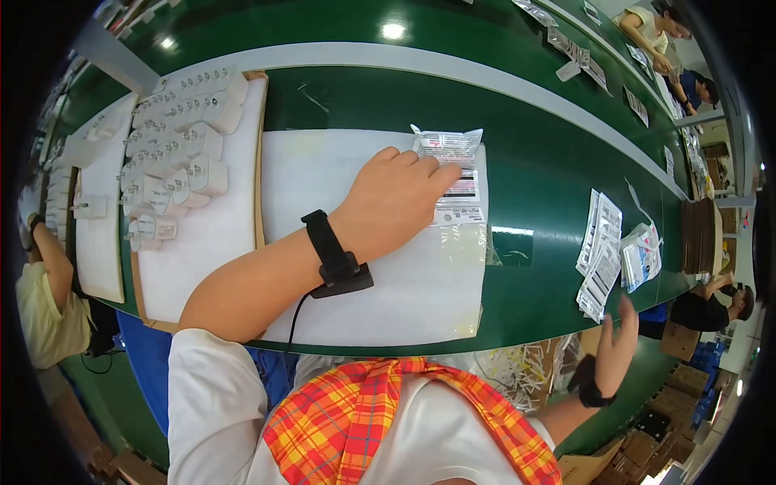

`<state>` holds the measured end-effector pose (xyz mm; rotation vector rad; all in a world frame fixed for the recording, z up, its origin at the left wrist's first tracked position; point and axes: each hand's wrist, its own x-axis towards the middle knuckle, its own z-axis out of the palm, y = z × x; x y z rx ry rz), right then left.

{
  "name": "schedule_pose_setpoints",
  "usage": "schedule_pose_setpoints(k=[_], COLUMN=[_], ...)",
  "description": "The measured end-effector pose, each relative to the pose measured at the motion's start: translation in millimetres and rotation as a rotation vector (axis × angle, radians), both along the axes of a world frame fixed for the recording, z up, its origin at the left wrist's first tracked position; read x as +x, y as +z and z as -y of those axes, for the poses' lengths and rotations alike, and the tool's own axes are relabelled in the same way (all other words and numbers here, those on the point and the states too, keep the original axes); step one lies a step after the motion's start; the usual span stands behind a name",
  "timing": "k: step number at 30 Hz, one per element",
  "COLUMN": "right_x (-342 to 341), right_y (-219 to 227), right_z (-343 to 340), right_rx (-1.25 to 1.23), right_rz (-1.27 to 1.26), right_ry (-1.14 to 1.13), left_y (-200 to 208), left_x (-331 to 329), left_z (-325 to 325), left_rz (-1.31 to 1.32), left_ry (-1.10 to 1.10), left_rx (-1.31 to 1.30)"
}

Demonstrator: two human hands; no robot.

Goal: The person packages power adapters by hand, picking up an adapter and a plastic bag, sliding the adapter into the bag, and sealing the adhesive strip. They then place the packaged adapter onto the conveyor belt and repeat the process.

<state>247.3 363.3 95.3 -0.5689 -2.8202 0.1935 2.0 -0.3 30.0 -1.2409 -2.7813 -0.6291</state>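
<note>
My left hand (pixel 396 192) reaches across a white mat (pixel 388 283) in front of me. Its curled fingers grip a silvery printed plastic packet (pixel 461 182), covering the packet's left side; the fingertips are partly hidden. My right hand (pixel 618 347) is raised by the table's right front edge with fingers apart and nothing in it. Nearest to it lies a loose stack of flat printed packets (pixel 600 255), and beside that a small pile of white and blue packets (pixel 643 257). A black band with a cabled box (pixel 343 279) sits on my left wrist.
White plug adapters (pixel 182 133) stand in rows on a white-topped board (pixel 206 259) at left. A pale rail (pixel 364 55) crosses the green table behind the mat. More packets (pixel 570 48) lie beyond it. Other people work at left and right. Paper strips (pixel 521 372) fill a box below the edge.
</note>
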Motion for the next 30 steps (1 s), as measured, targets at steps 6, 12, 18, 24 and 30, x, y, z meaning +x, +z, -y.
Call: schedule_pose_setpoints(k=[6, 12, 18, 24, 30], right_x=[-193, -251, -272, -361, -277], right_y=[-24, -43, -32, -42, -17], right_z=[167, 122, 161, 159, 87], right_rx=[-0.502, -0.299, -0.198, -0.344, -0.046], right_rz=[0.238, 0.368, -0.177, -0.322, -0.314], right_ry=[0.402, 0.48, 1.017, 0.807, 0.742], left_y=[-1, 14, 16, 24, 8], left_x=[8, 12, 15, 11, 4], left_z=[15, 18, 16, 10, 16], left_rz=[-0.149, -0.124, -0.085, -0.211, -0.076], left_ry=[0.056, 0.124, 0.107, 0.064, 0.097], left_rx=[-0.047, -0.085, -0.066, 0.147, 0.07])
